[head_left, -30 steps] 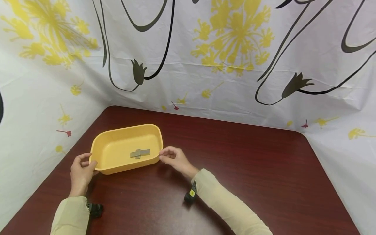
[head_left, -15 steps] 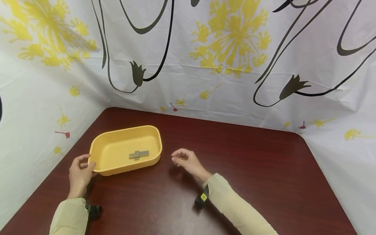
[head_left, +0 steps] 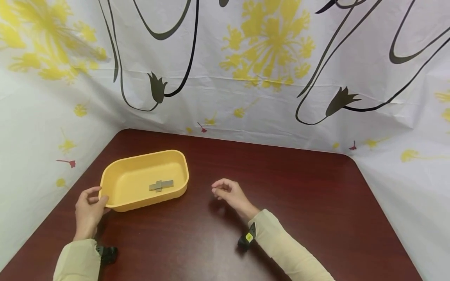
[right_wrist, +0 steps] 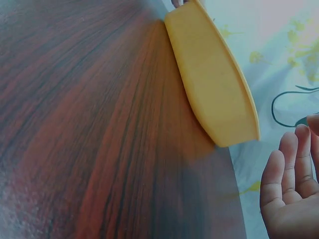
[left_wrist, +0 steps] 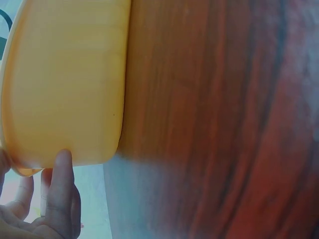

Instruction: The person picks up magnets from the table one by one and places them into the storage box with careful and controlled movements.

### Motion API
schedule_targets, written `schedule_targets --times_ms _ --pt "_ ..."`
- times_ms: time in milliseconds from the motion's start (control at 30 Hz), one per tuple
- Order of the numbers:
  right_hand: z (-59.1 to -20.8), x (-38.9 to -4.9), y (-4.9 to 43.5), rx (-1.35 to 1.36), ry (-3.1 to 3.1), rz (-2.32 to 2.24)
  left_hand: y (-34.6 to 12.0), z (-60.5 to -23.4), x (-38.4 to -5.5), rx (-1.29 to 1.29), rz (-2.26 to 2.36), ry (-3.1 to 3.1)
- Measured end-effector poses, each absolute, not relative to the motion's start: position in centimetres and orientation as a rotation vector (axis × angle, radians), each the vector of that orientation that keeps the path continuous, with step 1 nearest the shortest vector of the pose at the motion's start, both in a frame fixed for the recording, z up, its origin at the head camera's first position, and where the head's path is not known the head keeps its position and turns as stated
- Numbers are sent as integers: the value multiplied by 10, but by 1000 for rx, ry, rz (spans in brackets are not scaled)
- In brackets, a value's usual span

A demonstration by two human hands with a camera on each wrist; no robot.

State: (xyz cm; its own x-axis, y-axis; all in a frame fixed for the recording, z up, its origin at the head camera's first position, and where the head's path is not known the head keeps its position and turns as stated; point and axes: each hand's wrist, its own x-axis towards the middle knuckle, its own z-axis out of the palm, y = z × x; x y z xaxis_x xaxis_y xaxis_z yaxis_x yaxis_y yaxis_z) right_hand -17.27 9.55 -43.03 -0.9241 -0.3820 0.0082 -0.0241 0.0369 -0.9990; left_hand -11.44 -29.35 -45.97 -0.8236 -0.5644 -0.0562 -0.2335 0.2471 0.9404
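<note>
A yellow plastic tub (head_left: 144, 205) with rounded corners rests on the table at the left. On its floor lies a small flat grey piece (head_left: 161, 185), a long strip crossed by a shorter one. My left hand (head_left: 87, 212) grips the tub's near left corner, thumb at the rim and fingers around the end wall. Fingers (left_wrist: 61, 186) press against the tub's outer wall in the left wrist view. Apart from the tub, to its right, my right hand (head_left: 232, 195) hovers over the table with loosely bent fingers and nothing in them.
The dark red wood table (head_left: 281, 187) has rounded far corners. Behind it and along the left side hangs a white cloth (head_left: 211, 86) with yellow flowers and dark stems. Each wrist carries a black camera, such as the right wrist camera (head_left: 246, 239).
My right hand has let go of the tub's right end and moved away to the right. The left hand keeps its hold on the tub, and the whole head view has shifted slightly.
</note>
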Motion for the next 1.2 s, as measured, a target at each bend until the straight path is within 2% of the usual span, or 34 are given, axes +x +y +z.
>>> schedule_targets --times_ms 267,567,833,1033,1200 --pt "-432 -170 107 -466 2081 -2014 -279 -437 -108 730 -1717 -2200" --pt "-429 -170 115 -392 2078 -2019 -301 -455 -112 620 -1827 -2158" --pt "-428 -167 133 -323 2109 -2007 -304 -447 -107 547 -1705 -2383" --pt "-433 -162 153 -309 2119 -2049 -308 -455 -109 615 -1542 -2432" --pt "-439 -161 168 -327 2144 -2077 -271 -431 -100 780 -1496 -2245"
